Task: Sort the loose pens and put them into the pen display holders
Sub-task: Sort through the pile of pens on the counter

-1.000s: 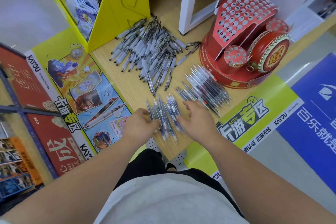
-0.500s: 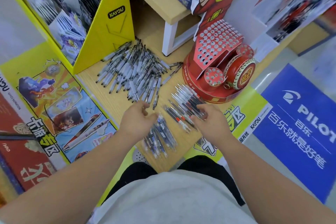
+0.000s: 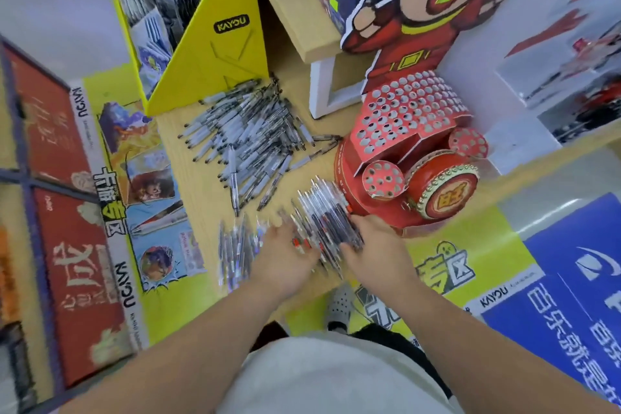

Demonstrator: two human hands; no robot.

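A bundle of clear pens with red tips [image 3: 322, 215] lies on the wooden shelf [image 3: 188, 178] beside the red pen display holder [image 3: 410, 111], whose holes stand empty. My left hand [image 3: 285, 249] rests flat against the bundle's left side with its fingers spread. From the right, my right hand [image 3: 373, 239] curls its fingers over the pen ends. A second bundle of blue pens [image 3: 235, 252] lies just left of my left hand. Farther back is a large loose pile of grey pens [image 3: 245, 141]. The view is blurred.
A yellow card display box [image 3: 215, 54] stands behind the loose pile. A white shelf leg [image 3: 322, 91] rises left of the holder, and a cartoon figure cutout [image 3: 430, 3] stands above it. Posters cover the left, and a blue floor sign [image 3: 571, 296] lies at the right.
Both hands have left the blue bundle and shifted right to close in on the red-tipped bundle by the holder. The camera has tilted up and swung right.
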